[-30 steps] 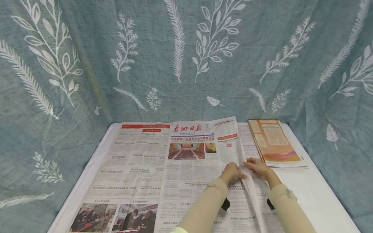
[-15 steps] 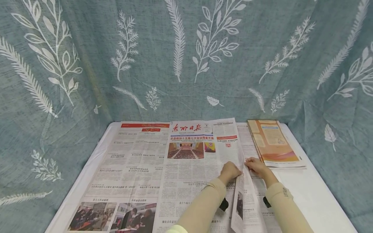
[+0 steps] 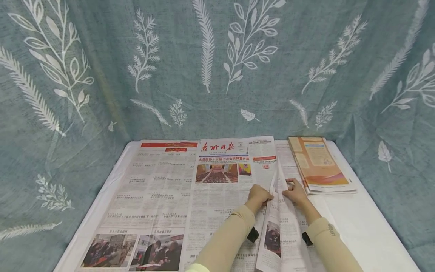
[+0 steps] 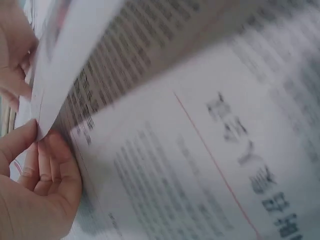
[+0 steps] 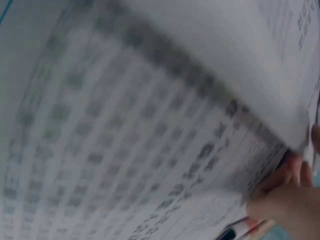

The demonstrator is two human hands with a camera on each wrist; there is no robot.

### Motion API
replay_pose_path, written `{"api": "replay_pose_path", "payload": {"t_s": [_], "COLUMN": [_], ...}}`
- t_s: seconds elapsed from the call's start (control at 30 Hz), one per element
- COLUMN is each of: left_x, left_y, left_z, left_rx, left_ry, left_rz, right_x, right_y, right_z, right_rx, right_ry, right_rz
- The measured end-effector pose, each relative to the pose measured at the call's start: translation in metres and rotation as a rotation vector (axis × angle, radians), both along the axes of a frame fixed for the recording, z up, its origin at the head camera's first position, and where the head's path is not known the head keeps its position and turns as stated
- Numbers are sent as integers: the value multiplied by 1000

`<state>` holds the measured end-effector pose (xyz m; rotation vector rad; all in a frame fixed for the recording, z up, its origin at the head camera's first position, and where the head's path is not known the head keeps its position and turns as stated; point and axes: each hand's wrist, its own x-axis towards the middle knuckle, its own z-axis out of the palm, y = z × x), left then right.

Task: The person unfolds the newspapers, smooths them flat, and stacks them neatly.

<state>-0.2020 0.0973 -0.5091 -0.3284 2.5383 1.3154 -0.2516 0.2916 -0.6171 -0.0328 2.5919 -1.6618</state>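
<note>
A newspaper (image 3: 221,196) with a red masthead lies in the middle of the table in the head view. My left hand (image 3: 259,196) pinches the right edge of its upper sheet, which lifts and bends to the left. In the left wrist view, thumb and fingers of the left hand (image 4: 42,185) grip the sheet's corner-like edge. My right hand (image 3: 296,192) pinches the layer just to the right, and inner pages (image 3: 285,234) show between the hands. The right wrist view has the right hand (image 5: 285,197) at the raised sheet (image 5: 260,60), its fingertips partly hidden.
Another opened newspaper page (image 3: 142,200) with photos covers the left part of the table. A folded orange and tan paper stack (image 3: 323,166) lies at the back right. White tablecloth (image 3: 353,223) shows on the right, and a grey-green leaf-patterned curtain (image 3: 217,109) surrounds the table.
My left hand has moved left, drawing the sheet's edge away and opening a gap that shows a printed photo inside. The right hand has stayed nearly in place at its layer.
</note>
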Motion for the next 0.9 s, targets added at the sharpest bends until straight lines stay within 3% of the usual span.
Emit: {"api": "replay_pose_path", "payload": {"t_s": [0.03, 0.1, 0.17, 0.27, 0.37, 0.47, 0.53, 0.8, 0.9], "left_x": [-2, -6, -9, -9, -8, -7, -7, -6, -17], "left_y": [-2, -4, -6, -12, -18, -23, -26, -37, -43], "left_z": [-1, -4, -6, -6, -5, -6, -7, -9, -19], "left_rx": [23, 58, 97, 105, 64, 38, 20, 31, 47], "left_ry": [-17, -29, -38, -37, -32, -39, -32, -17, -39], "left_rz": [15, 35, 42, 35, 30, 48, 48, 43, 47], "right_x": [5, 24, 32, 39, 43, 49, 52, 56, 55], "right_y": [-8, -34, -48, -58, -62, -63, -62, -59, -58], "right_z": [13, 55, 75, 85, 84, 81, 78, 73, 75], "right_rx": [71, 266, 423, 637, 761, 780, 756, 733, 763], "right_ry": [20, 2, 48, 121, 159, 143, 136, 165, 163], "right_rz": [-13, -64, -83, -37, 107, 256, 294, 301, 296]}}
